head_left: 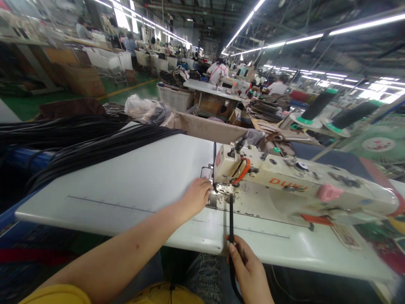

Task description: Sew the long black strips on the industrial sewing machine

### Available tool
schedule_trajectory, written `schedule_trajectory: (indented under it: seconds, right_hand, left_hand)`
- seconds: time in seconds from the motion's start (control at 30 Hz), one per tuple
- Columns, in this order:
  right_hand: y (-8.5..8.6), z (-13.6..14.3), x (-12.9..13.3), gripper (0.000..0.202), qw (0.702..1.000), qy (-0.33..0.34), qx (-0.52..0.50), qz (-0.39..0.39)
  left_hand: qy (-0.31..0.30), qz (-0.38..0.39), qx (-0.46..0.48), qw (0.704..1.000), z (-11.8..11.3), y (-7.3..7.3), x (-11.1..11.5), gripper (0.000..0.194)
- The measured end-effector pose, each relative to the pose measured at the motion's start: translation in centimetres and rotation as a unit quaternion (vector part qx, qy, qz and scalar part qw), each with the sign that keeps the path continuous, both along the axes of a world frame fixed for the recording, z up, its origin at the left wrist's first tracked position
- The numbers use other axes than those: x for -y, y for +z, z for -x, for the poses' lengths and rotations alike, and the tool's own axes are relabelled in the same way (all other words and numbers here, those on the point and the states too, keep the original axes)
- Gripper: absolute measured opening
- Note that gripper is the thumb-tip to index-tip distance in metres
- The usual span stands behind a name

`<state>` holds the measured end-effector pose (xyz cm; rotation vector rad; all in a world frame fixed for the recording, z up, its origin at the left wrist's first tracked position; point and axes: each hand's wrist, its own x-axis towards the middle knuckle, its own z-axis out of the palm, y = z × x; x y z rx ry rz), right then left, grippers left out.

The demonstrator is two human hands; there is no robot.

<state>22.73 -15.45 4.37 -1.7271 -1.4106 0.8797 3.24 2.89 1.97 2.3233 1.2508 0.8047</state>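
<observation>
A black strap (231, 215) runs from the needle area of a white sewing machine (272, 173) down over the table's front edge. Below that edge my right hand (248, 268) pinches the strap between thumb and fingers, and its loose end hangs toward my lap. My left hand (200, 195) rests on the table just left of the presser foot (224, 189). Its fingers are bent and closed at the needle plate; what they hold, if anything, is hidden. Behind the machine head, a dark strip stands upright.
A bundle of long black straps (104, 147) lies across the left of the white table (126, 185). Black thread cones (319, 107) stand at the right, near a green fan (379, 141). Beyond the table are a cardboard bin edge (209, 126), other workstations and several people.
</observation>
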Motion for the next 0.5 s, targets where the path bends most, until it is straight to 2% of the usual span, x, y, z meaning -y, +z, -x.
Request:
schedule_trajectory:
  seconds: [0.27,0.5]
  right_hand:
    - [-0.2,1.8,-1.1,0.067,0.999,0.032,0.001,0.026]
    - [-0.1,2.8,-2.4,0.061,0.998,0.039,-0.027,0.043]
  left_hand:
    - [0.019,0.039,-0.046,0.998,-0.9,0.3,-7.4,0.04]
    - [0.03,0.032,-0.054,0.998,-2.4,0.8,-9.8,0.066]
